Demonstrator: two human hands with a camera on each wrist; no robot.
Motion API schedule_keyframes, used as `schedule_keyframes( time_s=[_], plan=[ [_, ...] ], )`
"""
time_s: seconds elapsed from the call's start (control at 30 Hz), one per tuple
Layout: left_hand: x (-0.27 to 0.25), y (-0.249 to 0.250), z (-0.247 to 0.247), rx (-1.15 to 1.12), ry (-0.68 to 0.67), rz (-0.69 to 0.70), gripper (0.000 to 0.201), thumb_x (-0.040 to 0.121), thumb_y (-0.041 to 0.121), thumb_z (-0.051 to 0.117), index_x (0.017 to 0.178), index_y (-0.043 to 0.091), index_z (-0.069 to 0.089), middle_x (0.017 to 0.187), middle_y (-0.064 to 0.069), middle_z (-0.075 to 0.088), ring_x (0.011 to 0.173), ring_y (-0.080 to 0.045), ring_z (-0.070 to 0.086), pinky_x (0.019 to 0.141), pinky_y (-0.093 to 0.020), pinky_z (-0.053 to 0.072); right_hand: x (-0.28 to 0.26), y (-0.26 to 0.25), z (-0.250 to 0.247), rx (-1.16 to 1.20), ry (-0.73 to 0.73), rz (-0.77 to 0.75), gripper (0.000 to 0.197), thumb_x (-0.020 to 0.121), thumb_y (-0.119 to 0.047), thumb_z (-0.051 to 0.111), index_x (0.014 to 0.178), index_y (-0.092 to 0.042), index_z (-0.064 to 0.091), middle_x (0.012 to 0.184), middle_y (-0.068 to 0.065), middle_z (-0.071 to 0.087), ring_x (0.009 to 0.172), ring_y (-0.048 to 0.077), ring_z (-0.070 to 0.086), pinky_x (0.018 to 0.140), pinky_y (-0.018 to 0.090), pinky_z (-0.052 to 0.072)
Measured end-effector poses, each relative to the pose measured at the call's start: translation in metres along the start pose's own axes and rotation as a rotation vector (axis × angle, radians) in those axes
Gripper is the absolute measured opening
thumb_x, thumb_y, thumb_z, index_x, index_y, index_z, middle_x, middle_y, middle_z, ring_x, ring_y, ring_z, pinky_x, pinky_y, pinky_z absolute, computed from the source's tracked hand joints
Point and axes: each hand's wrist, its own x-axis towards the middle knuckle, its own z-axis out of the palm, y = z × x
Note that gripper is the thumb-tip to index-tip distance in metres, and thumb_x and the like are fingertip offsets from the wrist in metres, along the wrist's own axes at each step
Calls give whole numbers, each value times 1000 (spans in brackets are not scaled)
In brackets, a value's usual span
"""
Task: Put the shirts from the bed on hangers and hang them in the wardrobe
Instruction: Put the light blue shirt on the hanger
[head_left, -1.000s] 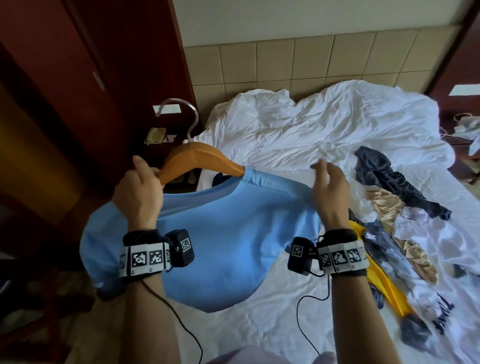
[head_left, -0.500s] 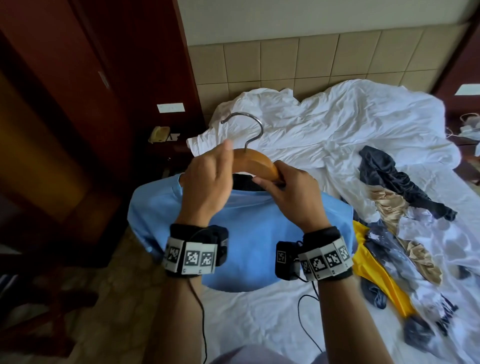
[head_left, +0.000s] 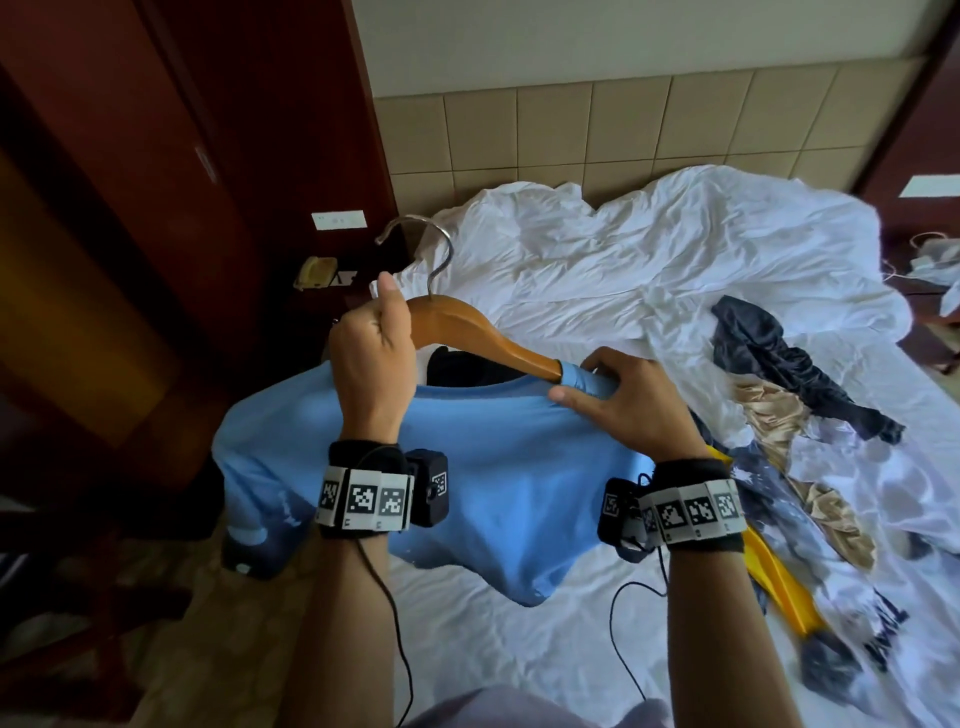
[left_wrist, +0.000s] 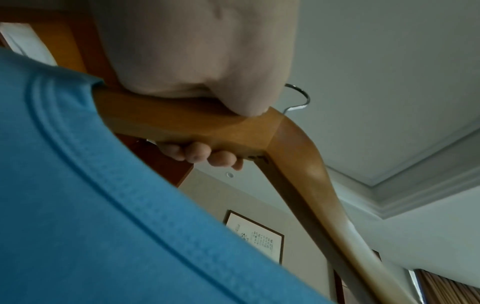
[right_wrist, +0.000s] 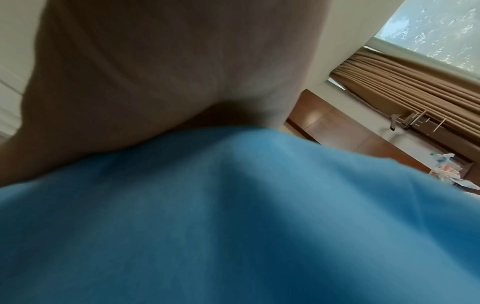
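Head view: left hand (head_left: 371, 364) at about 9 o'clock of frame centre, grip wrapped round the left arm of the wooden hanger (head_left: 488, 335), thumb up beside the metal hook (head_left: 426, 249). Blue shirt (head_left: 498, 478) hangs off the hanger above the near edge of the bed (head_left: 597, 291), left shoulder already on, right hanger arm poking into the collar. Right hand (head_left: 631, 400) at 3 o'clock of the left, grip pinching the blue collar edge at the hanger's right end. Left wrist view adds what head view hides: fingertips (left_wrist: 197, 156) curl under the wood, palm on top, so the grip is tight on the hanger; collar ribbing of the shirt (left_wrist: 103, 205) sits right against the hanger arm (left_wrist: 182, 123); ceiling and a framed picture (left_wrist: 255, 236) behind. Right wrist view: blurry, mostly shirt fabric (right_wrist: 233, 216) under the palm (right_wrist: 168, 72), fingers not visible here; curtain (right_wrist: 415, 86) at 2 o'clock. Only head view shows the other clothes: dark garment (head_left: 769, 353), beige one (head_left: 779, 415), yellow one (head_left: 774, 582) piled on the bed at 3–4 o'clock; dark wardrobe (head_left: 156, 156) at 10 o'clock.
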Motion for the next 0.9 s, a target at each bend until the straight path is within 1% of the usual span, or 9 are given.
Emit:
schedule_keyframes(
  time_s=[0.13,0.3,0.43,0.5,0.57,0.67,0.73,0.8,0.9],
  plan=[
    [-2,-13,2,-16,-39,-24,69,111,42,32,53,5,39,42,3,37,40,-18,36,48,-32,25,-1,-7,8,-44,-52,-1,66,71,-96,56,78,-30,59,66,-7,59,65,7,57,59,30,38],
    [-14,-6,17,-11,-178,-18,62,112,38,36,53,16,34,44,5,39,43,-12,39,50,-31,25,5,-56,18,239,-46,-125,59,97,-78,45,94,-26,72,89,-12,74,92,6,71,84,40,57],
    [-25,3,29,-14,-323,24,61,112,46,28,63,20,55,58,3,60,58,-14,61,57,-34,45,8,-97,35,346,20,-112,41,96,-71,56,86,-31,60,68,-20,61,66,6,59,63,26,44],
    [-27,5,32,-46,-371,12,58,113,41,27,65,31,58,61,7,63,62,-5,63,60,-24,46,7,-101,44,402,79,-53,44,94,-71,59,78,-31,53,59,-18,51,57,7,47,60,24,38],
    [-24,3,32,-67,-373,23,56,114,39,27,74,30,66,71,9,68,72,1,66,67,-18,47,5,-95,49,407,142,-25,43,95,-68,61,77,-30,54,60,-18,52,58,7,47,61,27,39],
    [-18,-19,29,161,-327,149,66,110,48,21,89,15,75,88,-2,76,86,-22,71,81,-36,51,5,-83,42,412,219,29,37,96,-64,64,80,-30,60,66,-21,61,64,2,57,64,24,42],
    [-18,-41,26,356,-273,215,72,109,48,21,75,6,67,77,-14,72,74,-39,66,72,-44,47,8,-76,34,430,273,30,37,95,-64,66,80,-29,62,68,-20,63,67,1,59,66,28,46],
    [-22,-57,22,421,-237,231,72,109,46,22,65,3,61,65,-16,66,63,-41,62,63,-44,47,10,-69,27,442,302,27,40,92,-66,68,81,-28,67,74,-15,70,73,4,65,69,36,54],
    [-27,-68,20,387,-233,139,75,109,47,22,66,3,64,62,-12,67,62,-35,65,63,-45,52,9,-66,27,399,293,42,46,89,-72,67,82,-27,69,76,-10,72,76,8,69,72,39,58]
  ],
)
